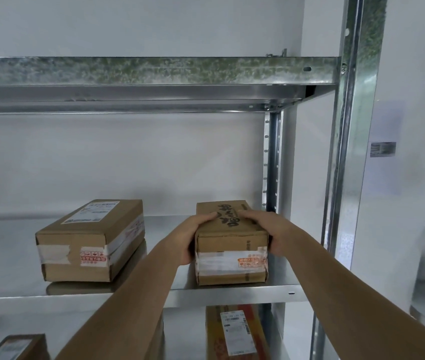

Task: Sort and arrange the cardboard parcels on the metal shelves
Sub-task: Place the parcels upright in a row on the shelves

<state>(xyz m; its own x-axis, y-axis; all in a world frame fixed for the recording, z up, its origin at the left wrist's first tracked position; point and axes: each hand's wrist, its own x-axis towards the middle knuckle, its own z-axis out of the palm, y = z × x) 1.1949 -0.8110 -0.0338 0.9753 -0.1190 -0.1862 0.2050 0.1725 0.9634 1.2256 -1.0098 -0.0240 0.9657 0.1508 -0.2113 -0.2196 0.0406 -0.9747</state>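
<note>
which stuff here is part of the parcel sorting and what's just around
Part of the job:
- held parcel, gripped by left hand and right hand
- labelled parcel beside it
- two parcels below
- metal shelf

Just around:
- paper on wall

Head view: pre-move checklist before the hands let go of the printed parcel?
1. Both hands grip: left hand and right hand on the brown cardboard parcel with black print: ok.
2. Parcel base flat on the galvanised metal shelf: ok.
3. Gap to the taped brown cardboard parcel with a white label: ok, apart.
4. Clear of the rear metal upright: cannot tell.
5. Front edge inside the shelf lip: ok.
</note>
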